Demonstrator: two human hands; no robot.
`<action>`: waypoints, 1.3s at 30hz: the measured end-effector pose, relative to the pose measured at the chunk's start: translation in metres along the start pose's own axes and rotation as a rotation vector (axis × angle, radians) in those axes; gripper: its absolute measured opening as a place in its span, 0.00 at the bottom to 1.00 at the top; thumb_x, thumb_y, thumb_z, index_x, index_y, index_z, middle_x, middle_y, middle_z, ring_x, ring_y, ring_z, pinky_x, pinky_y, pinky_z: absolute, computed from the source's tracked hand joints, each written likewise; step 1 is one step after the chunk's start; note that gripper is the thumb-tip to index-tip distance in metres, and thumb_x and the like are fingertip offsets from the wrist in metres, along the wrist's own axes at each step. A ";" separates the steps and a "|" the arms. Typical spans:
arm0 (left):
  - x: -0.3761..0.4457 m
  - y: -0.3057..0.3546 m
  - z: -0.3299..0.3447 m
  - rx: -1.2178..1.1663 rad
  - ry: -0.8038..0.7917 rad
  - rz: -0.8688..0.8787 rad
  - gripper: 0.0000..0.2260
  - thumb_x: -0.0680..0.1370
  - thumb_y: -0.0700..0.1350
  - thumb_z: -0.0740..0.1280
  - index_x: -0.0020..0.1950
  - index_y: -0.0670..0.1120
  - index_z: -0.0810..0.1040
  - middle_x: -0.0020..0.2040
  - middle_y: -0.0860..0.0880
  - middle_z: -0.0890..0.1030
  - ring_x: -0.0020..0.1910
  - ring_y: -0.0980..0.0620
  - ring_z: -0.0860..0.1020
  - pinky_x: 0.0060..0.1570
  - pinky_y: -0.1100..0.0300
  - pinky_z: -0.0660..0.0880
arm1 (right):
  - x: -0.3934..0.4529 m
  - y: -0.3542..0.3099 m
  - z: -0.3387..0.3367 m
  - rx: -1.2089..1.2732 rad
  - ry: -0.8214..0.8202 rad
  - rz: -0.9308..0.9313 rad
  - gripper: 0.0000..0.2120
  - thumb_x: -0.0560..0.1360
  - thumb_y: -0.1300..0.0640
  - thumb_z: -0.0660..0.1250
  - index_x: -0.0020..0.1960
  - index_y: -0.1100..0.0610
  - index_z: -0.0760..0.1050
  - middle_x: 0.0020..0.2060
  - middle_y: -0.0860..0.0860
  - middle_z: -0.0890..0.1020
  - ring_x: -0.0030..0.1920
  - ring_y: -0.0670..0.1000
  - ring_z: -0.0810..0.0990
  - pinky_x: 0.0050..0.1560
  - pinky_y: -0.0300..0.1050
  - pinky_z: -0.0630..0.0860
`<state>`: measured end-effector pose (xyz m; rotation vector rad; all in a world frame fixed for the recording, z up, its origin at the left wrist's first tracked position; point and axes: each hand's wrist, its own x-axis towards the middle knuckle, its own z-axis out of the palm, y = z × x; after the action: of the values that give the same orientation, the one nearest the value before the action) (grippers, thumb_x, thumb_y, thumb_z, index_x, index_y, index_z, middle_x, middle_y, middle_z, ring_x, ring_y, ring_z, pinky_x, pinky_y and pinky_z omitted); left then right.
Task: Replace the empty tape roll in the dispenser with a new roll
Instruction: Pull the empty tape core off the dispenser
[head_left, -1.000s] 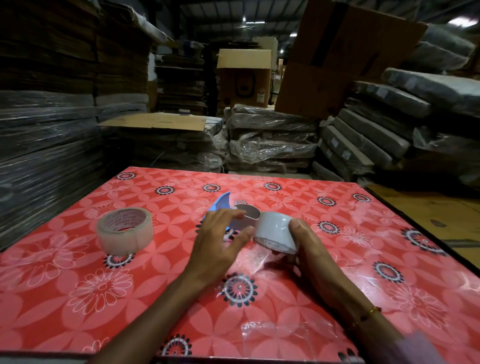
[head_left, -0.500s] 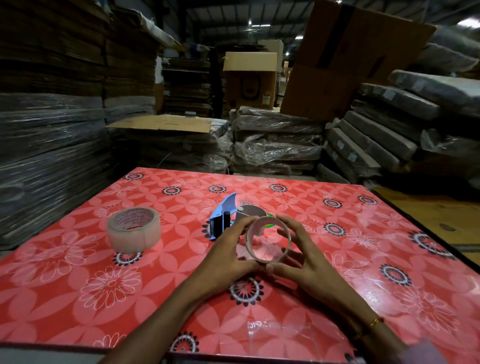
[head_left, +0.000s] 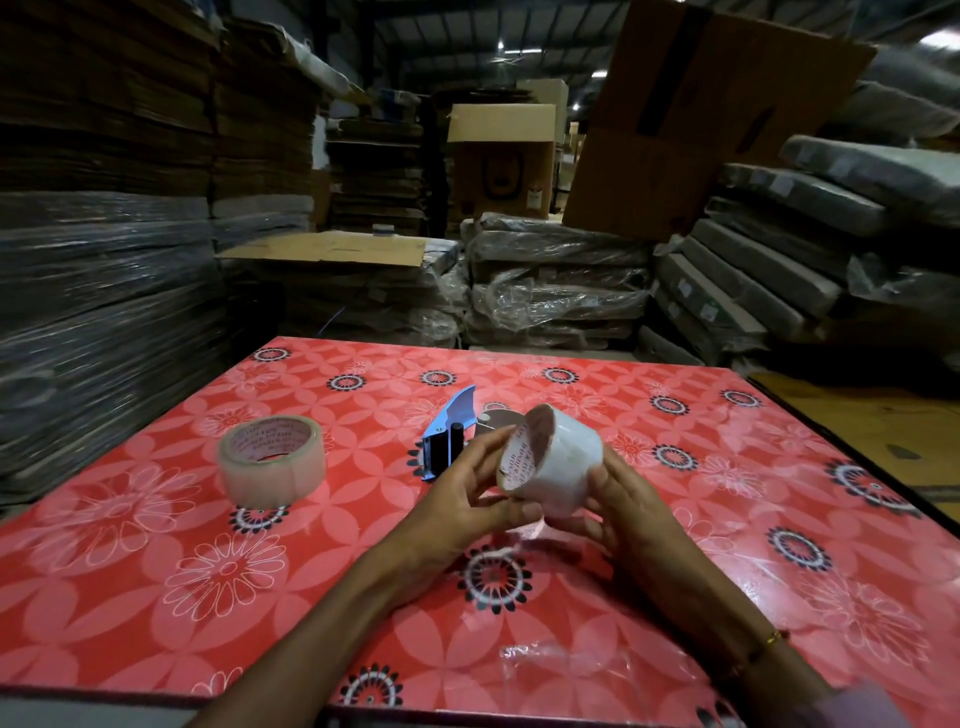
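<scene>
Both my hands hold a thin, nearly empty tape roll a little above the table, tilted so its printed cardboard core faces left. My left hand pinches its near rim with thumb and fingers. My right hand cups it from below and from the right. Just behind my left hand the blue tape dispenser lies on the table with its black rollers showing and no roll on it. A full roll of clear tape stands on the table to the left, apart from both hands.
The red flowered table has a crumpled piece of clear film near its front edge. Wrapped stacks of flat cardboard rise close on the left, behind and to the right. A wooden floor shows past the right edge.
The roll went from resting by the dispenser to being lifted in both hands; it has now turned from facing me to tilted, with its core facing left.
</scene>
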<state>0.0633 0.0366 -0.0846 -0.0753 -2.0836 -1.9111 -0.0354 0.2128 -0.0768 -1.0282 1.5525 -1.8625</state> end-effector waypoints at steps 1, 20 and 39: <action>0.000 -0.001 0.001 0.016 -0.012 -0.006 0.33 0.72 0.33 0.74 0.73 0.50 0.66 0.68 0.52 0.78 0.69 0.48 0.74 0.67 0.49 0.73 | -0.001 -0.002 0.001 0.029 -0.003 0.005 0.24 0.72 0.39 0.72 0.66 0.44 0.77 0.63 0.58 0.82 0.56 0.57 0.84 0.54 0.50 0.83; 0.002 -0.010 -0.004 0.196 0.050 -0.028 0.41 0.68 0.44 0.78 0.76 0.60 0.63 0.72 0.55 0.72 0.67 0.55 0.76 0.67 0.52 0.74 | -0.002 0.004 -0.009 -0.484 0.005 -0.088 0.48 0.69 0.66 0.77 0.77 0.40 0.56 0.73 0.38 0.68 0.70 0.38 0.72 0.69 0.42 0.73; 0.000 -0.003 -0.001 0.434 0.186 0.125 0.34 0.66 0.46 0.81 0.68 0.57 0.70 0.65 0.57 0.74 0.64 0.64 0.73 0.56 0.63 0.71 | 0.005 0.010 -0.012 -0.440 0.040 -0.134 0.39 0.67 0.66 0.79 0.72 0.54 0.66 0.68 0.48 0.78 0.71 0.46 0.75 0.75 0.49 0.68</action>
<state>0.0630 0.0358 -0.0880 0.0651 -2.2513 -1.3080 -0.0484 0.2138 -0.0863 -1.3173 2.0169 -1.6683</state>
